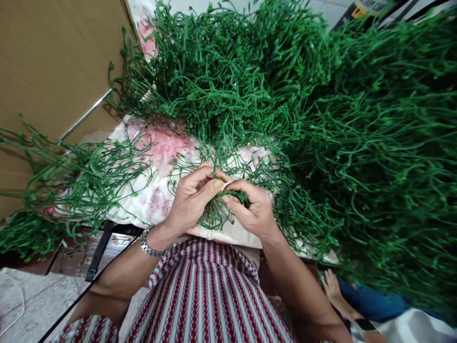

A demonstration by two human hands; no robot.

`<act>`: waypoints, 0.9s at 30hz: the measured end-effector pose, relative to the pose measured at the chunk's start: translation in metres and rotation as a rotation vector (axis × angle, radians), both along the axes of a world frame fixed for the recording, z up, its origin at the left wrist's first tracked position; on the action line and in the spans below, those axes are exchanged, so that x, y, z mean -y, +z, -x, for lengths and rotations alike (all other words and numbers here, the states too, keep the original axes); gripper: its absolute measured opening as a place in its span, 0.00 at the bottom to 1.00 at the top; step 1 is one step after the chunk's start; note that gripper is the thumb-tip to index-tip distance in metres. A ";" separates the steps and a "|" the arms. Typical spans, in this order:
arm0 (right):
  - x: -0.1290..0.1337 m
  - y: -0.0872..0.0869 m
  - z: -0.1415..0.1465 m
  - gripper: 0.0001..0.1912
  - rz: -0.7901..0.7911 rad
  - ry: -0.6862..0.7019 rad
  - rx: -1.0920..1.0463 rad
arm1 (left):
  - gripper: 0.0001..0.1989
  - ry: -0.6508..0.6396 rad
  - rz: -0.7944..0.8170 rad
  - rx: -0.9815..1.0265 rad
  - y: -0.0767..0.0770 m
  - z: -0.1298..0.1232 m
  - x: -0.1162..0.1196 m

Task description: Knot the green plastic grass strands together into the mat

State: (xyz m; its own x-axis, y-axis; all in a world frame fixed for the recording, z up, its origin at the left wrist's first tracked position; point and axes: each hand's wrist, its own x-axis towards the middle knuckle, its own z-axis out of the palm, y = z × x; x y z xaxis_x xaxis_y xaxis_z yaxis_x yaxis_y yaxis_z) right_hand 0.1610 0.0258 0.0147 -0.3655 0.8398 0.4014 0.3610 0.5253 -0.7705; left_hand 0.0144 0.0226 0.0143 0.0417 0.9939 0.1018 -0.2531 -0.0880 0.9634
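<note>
My left hand and my right hand meet in front of my waist, fingertips nearly touching. Thumb and fingers of the left pinch a small whitish piece and a thin green stem beside it. The right hand's fingers are closed around dark green stems, whose ends hang below between the hands. Under both lies a floral cloth with pink blossoms. A large heap of green stems with small buds rises just beyond my hands.
More stems fill the right side. Loose stems lie at the left, beside a cardboard sheet and a metal rod. Another person's hand shows at the lower right. A dark container stands at the top right.
</note>
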 end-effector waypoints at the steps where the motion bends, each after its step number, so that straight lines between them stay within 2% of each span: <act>1: 0.000 0.001 -0.001 0.02 -0.021 -0.022 0.030 | 0.05 -0.028 0.025 0.018 0.000 0.002 0.001; 3: 0.001 0.001 -0.001 0.01 -0.086 -0.049 0.103 | 0.06 -0.112 0.075 -0.011 0.002 0.007 0.004; 6: 0.002 -0.001 -0.001 0.02 -0.207 -0.057 0.200 | 0.09 -0.204 0.093 -0.176 0.006 0.013 0.006; 11: 0.004 -0.008 -0.001 0.12 -0.337 -0.113 0.323 | 0.07 -0.157 0.004 -0.447 0.008 0.016 0.003; 14: 0.004 -0.011 -0.004 0.21 -0.342 -0.102 0.363 | 0.06 -0.145 -0.051 -0.452 0.005 0.015 0.002; 16: 0.003 -0.012 -0.007 0.23 -0.307 -0.031 0.370 | 0.06 -0.147 0.003 -0.405 0.003 0.015 0.002; 19: 0.002 -0.011 -0.010 0.19 -0.259 0.039 0.387 | 0.06 -0.180 0.085 -0.406 0.005 0.015 0.002; 23: 0.002 -0.003 -0.012 0.09 -0.233 0.049 0.474 | 0.07 -0.258 0.065 -0.520 0.013 0.019 -0.002; 25: 0.003 0.004 -0.014 0.06 -0.237 0.098 0.489 | 0.08 -0.328 0.051 -0.550 0.017 0.021 -0.004; 27: 0.001 0.008 -0.016 0.04 -0.214 0.211 0.437 | 0.11 -0.452 0.057 -0.495 0.017 0.024 -0.007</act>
